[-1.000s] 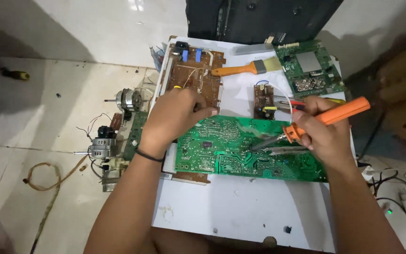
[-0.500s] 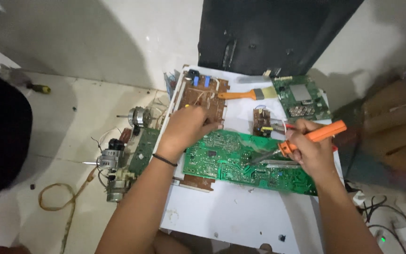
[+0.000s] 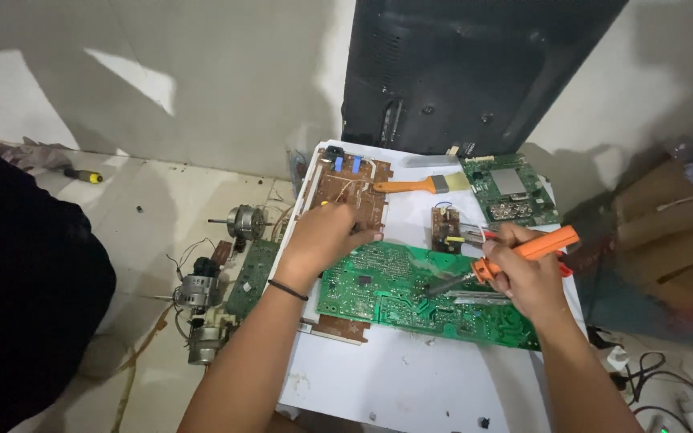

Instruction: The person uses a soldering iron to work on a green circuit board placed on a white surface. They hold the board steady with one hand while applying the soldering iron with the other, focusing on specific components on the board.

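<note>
The left hand (image 3: 326, 236) pressed closed-fingered on the green circuit board (image 3: 411, 293) lying on the white sheet (image 3: 395, 377), apparently steadying it, while the right hand (image 3: 523, 273) gripped the orange-handled soldering iron (image 3: 515, 256), tip angled onto the board.

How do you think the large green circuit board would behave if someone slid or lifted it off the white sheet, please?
The green circuit board looks thin, flat and rigid, so it would probably lift stiffly and feel light. Lying flat on the smooth white sheet, it may slide readily; the left hand rests at its edge. Its small soldered parts look fragile.
</note>
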